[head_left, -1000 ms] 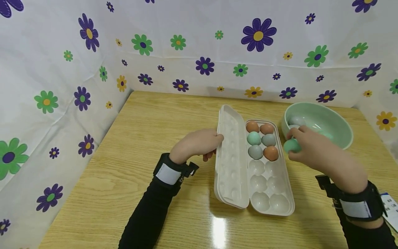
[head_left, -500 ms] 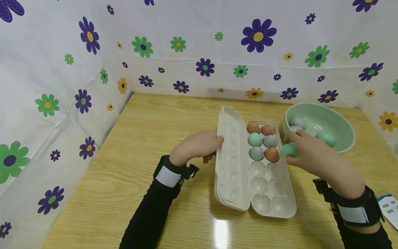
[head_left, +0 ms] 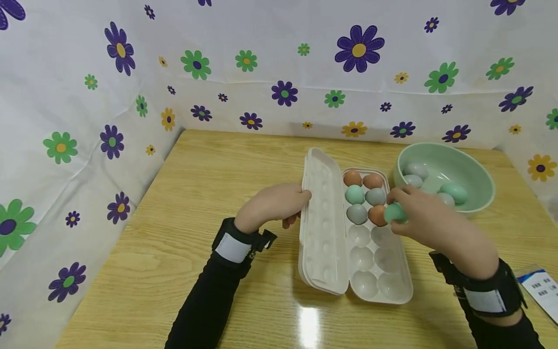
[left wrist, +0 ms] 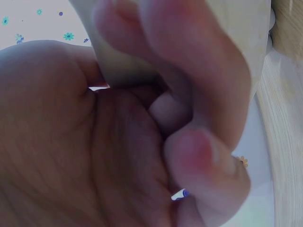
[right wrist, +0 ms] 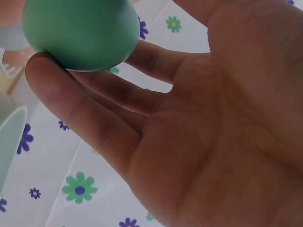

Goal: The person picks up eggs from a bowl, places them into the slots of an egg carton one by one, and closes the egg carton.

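Note:
In the head view my right hand (head_left: 431, 218) holds a green egg (head_left: 395, 213) between thumb and fingers, over the right edge of the egg carton (head_left: 403, 271). The right wrist view shows that green egg (right wrist: 80, 30) close up at the fingertips. Brown, grey and green eggs fill the carton's far rows; its near cups are bare. With thumb and curled fingers, my left hand (head_left: 274, 206) grips the outer edge of the raised carton lid (head_left: 324, 232). Part of the lid (left wrist: 125, 71) also shows behind the fingers in the left wrist view.
A pale green bowl (head_left: 472, 169) stands at the back right, with several grey and green eggs inside. A printed white and blue packet (head_left: 540, 291) lies at the table's right side. Flowered cloth (head_left: 244, 97) rises behind the wooden table (head_left: 174, 252).
My right hand has carried the green egg left, from beside the bowl to the carton's edge, uncovering more eggs in the bowl. My left hand stays on the lid.

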Demonstrator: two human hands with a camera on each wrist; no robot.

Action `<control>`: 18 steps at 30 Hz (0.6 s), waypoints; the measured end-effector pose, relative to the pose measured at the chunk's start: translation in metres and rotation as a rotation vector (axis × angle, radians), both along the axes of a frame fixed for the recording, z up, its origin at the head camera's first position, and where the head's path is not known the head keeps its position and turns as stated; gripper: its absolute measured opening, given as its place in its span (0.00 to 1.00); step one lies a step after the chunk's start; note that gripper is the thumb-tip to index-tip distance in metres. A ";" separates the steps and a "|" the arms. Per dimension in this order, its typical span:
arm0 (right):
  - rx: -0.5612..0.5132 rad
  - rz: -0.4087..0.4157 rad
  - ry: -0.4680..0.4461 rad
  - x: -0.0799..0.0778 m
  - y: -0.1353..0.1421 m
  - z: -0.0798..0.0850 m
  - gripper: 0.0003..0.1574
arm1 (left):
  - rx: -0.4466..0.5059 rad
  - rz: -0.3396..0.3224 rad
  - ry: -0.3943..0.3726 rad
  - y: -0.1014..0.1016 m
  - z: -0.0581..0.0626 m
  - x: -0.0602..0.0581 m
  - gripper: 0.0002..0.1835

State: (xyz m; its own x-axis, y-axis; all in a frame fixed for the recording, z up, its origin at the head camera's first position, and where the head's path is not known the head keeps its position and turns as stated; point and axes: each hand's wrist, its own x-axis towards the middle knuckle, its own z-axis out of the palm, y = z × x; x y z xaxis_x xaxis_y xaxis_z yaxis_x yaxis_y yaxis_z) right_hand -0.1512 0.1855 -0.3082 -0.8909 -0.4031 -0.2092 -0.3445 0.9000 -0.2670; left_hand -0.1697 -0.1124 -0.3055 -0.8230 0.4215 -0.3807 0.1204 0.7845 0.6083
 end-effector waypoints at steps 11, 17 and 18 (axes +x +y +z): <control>-0.073 0.070 0.006 0.005 -0.014 -0.008 0.17 | -0.020 -0.005 0.013 0.000 0.000 0.000 0.23; -0.061 0.118 0.009 0.007 -0.024 -0.011 0.19 | -0.008 0.004 0.011 0.000 0.000 0.000 0.22; -0.060 0.134 0.016 0.007 -0.026 -0.012 0.20 | -0.005 0.005 0.010 0.000 0.000 0.000 0.22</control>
State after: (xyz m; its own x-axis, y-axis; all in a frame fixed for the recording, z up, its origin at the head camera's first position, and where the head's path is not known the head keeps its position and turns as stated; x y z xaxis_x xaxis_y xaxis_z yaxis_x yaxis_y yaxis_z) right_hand -0.1439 0.1599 -0.3199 -0.8315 -0.5297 -0.1676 -0.4647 0.8284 -0.3127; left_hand -0.1696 -0.1122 -0.3055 -0.8289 0.4158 -0.3742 0.1231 0.7882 0.6030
